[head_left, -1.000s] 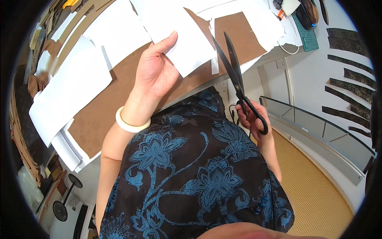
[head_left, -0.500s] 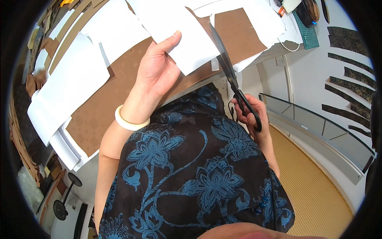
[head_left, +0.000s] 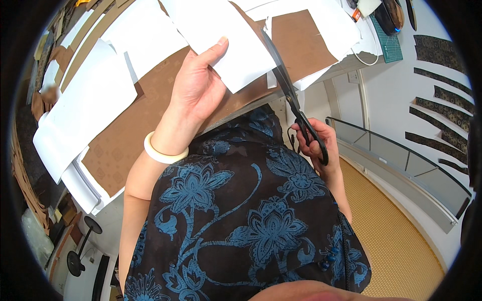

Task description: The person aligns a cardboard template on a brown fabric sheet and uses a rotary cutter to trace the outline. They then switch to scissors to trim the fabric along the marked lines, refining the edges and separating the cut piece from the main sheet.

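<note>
My left hand (head_left: pixel 197 83) grips a white sheet of paper (head_left: pixel 243 55) by its near left edge, thumb on top and the other fingers underneath. In my right hand (head_left: pixel 324 138) is a pair of long black scissors (head_left: pixel 287 85), its blades pointing away from me along the sheet's right edge. The blades look nearly closed. A narrow white strip (head_left: pixel 271 79) shows beside them. Beneath lies brown material (head_left: pixel 306 42), partly hidden by the sheet.
Patterned brown material (head_left: pixel 113 155) and a large curling white sheet (head_left: pixel 85 100) cover the table's left part. A green cutting mat (head_left: pixel 389 45) and a white cable (head_left: pixel 374 61) are at the right end. Dark patterned strips (head_left: pixel 437 143) hang on the right wall.
The white sheet's right edge has shifted slightly left, baring more brown near its far end. My left hand has moved a little left; the scissors have barely moved.
</note>
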A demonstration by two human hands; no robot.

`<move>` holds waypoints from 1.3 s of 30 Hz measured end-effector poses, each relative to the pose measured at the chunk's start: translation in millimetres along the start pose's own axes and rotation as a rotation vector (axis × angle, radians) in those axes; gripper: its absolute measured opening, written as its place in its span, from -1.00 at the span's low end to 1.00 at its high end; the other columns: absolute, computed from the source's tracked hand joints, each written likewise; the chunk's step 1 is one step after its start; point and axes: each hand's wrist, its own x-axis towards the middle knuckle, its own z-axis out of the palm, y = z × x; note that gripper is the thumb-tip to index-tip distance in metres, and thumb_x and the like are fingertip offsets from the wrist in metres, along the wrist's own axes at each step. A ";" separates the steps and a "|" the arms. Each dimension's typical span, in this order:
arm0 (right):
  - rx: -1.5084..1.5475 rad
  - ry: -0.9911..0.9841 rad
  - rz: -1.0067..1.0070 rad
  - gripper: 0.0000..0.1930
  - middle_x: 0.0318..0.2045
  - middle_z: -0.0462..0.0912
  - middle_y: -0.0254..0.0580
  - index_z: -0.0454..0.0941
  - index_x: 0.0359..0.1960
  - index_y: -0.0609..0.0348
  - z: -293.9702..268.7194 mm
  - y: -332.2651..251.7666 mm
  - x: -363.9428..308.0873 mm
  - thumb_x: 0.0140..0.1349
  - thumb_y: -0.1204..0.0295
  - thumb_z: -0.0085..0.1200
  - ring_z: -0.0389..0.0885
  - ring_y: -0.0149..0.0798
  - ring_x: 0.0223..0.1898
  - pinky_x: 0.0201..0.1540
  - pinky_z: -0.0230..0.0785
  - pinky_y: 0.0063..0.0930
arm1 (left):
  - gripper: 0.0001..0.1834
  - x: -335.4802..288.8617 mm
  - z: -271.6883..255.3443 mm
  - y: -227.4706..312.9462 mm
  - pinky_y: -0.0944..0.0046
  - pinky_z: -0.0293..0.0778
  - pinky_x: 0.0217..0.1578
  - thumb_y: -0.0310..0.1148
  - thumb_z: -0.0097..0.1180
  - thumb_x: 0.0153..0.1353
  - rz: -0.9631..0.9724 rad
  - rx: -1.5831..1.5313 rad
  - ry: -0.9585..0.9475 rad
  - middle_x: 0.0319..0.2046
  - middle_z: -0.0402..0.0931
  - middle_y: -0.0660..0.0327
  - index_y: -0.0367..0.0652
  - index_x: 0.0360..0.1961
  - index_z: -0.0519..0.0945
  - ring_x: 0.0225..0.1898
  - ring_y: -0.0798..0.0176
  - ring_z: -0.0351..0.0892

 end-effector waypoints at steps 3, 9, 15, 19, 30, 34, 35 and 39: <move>-0.003 0.005 0.007 -0.36 -0.39 0.54 -0.52 0.59 0.11 0.37 0.0 -0.5 -0.1 0.16 0.14 0.54 0.41 -0.65 -0.45 -0.42 0.14 -0.76 | -0.54 -0.1 0.6 -0.3 -0.03 0.51 0.39 -0.46 0.10 0.52 0.005 0.001 0.012 0.26 0.53 0.04 -0.30 0.38 0.38 0.32 0.08 0.55; -0.018 0.009 -0.011 -0.49 -0.39 0.55 -0.52 0.61 0.09 0.35 -0.3 0.7 -0.5 0.22 0.28 0.49 0.43 -0.66 -0.45 -0.42 0.16 -0.76 | -0.54 -0.6 2.8 0.1 -0.03 0.51 0.39 -0.46 0.10 0.52 0.014 0.018 0.028 0.25 0.53 0.05 -0.30 0.37 0.38 0.31 0.08 0.55; -0.102 0.076 0.024 -0.62 -0.40 0.59 -0.50 0.63 0.06 0.32 1.9 -0.7 -1.7 0.28 0.41 0.42 0.46 -0.66 -0.45 -0.44 0.20 -0.75 | -0.56 0.6 -0.4 -0.3 -0.04 0.52 0.38 -0.46 0.10 0.52 0.016 -0.003 0.030 0.24 0.54 0.05 -0.30 0.36 0.39 0.31 0.08 0.56; -0.105 0.052 0.014 -0.62 -0.40 0.59 -0.49 0.63 0.07 0.32 0.7 -2.6 -2.4 0.28 0.42 0.41 0.47 -0.64 -0.46 -0.45 0.23 -0.73 | -0.53 -0.7 1.2 0.4 0.02 0.48 0.37 -0.45 0.15 0.49 0.013 0.001 0.037 0.22 0.56 0.10 -0.30 0.36 0.41 0.28 0.12 0.57; -0.069 0.047 0.018 -0.56 -0.39 0.62 -0.45 0.64 0.08 0.31 -1.8 0.7 -3.1 0.22 0.42 0.50 0.49 -0.61 -0.47 -0.47 0.27 -0.69 | -0.54 -0.3 1.6 0.7 0.02 0.49 0.37 -0.46 0.15 0.48 0.006 -0.006 0.045 0.21 0.56 0.11 -0.31 0.34 0.42 0.27 0.12 0.58; -0.088 0.052 0.028 -0.58 -0.38 0.63 -0.43 0.64 0.08 0.30 -0.6 -0.9 -3.6 0.23 0.45 0.48 0.50 -0.60 -0.46 -0.46 0.28 -0.69 | -0.54 0.3 -0.6 0.6 0.01 0.49 0.37 -0.46 0.15 0.49 0.005 -0.014 0.032 0.21 0.56 0.09 -0.32 0.34 0.42 0.27 0.11 0.58; -0.090 0.049 0.029 -0.58 -0.38 0.63 -0.43 0.64 0.08 0.31 -0.6 -1.1 -3.7 0.23 0.45 0.48 0.50 -0.60 -0.46 -0.46 0.28 -0.69 | -0.54 -0.1 -0.2 0.7 0.01 0.49 0.37 -0.46 0.15 0.49 0.006 -0.015 0.035 0.21 0.56 0.09 -0.33 0.34 0.41 0.27 0.11 0.58; -0.099 0.031 -0.010 -0.58 -0.37 0.62 -0.43 0.63 0.09 0.34 -0.5 -1.0 -2.5 0.25 0.44 0.44 0.48 -0.61 -0.46 -0.44 0.26 -0.71 | -0.55 -1.7 3.8 0.3 0.01 0.50 0.37 -0.47 0.14 0.48 -0.004 -0.011 0.049 0.21 0.57 0.07 -0.35 0.33 0.42 0.27 0.10 0.58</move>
